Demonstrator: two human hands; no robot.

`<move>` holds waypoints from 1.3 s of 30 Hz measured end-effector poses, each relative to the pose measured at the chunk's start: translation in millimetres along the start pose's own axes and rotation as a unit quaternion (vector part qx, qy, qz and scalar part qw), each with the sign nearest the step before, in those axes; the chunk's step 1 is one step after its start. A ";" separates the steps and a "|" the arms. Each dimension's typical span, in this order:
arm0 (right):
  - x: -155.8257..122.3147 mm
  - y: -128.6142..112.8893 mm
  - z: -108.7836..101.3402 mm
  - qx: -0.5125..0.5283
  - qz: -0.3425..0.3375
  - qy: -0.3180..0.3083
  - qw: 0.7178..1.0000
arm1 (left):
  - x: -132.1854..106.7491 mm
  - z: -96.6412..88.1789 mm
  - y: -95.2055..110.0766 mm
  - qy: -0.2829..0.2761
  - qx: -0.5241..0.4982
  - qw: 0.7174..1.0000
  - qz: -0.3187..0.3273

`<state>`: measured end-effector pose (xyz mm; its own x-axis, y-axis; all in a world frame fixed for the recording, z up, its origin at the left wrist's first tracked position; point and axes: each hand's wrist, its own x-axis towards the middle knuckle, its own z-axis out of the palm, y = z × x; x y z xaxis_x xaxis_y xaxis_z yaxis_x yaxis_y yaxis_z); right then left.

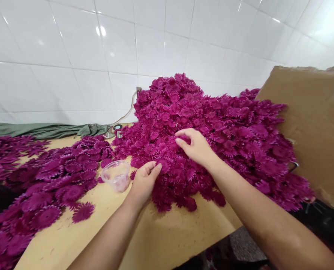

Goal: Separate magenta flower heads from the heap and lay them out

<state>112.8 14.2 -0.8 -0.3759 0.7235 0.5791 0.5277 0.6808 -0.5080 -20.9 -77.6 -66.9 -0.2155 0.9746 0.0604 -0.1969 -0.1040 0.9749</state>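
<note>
A big heap of magenta fabric flowers [211,131] covers the right half of a tan table [167,232]. My left hand [144,182] rests at the heap's near edge, its fingers curled and pinched on one flower. My right hand [195,146] lies on top of the heap, fingers bent and pressed into the flowers, thumb and forefinger closing on one. A small clear plastic cup [116,175] lies tipped on the table just left of my left hand.
Flat magenta petal layers [51,183] are spread over the table's left side. A brown cardboard sheet [313,127] stands at the right behind the heap. A green cloth [43,130] and a cable [127,112] run along the white tiled wall.
</note>
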 end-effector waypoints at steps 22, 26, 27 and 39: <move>20.8 24.3 5.3 0.041 0.124 0.108 0.985 | -1.5 5.1 1.8 -0.012 0.043 0.997 0.060; -1.4 2.5 -0.7 -0.021 -0.021 0.058 0.998 | 0.9 1.5 0.2 -0.023 0.015 0.999 0.022; -9.8 -7.5 0.2 -0.012 -0.051 0.021 0.998 | 0.7 0.8 0.2 -0.021 0.016 0.999 0.018; -23.4 -29.8 22.3 0.291 0.173 -0.252 0.907 | 0.4 1.0 0.3 -0.024 -0.049 0.998 -0.015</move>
<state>88.9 -20.4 -13.5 -0.6422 0.7659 0.0305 0.2442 0.2421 -0.9390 -20.1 -77.0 -66.4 -0.1617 0.9859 0.0432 -0.2962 -0.0902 0.9509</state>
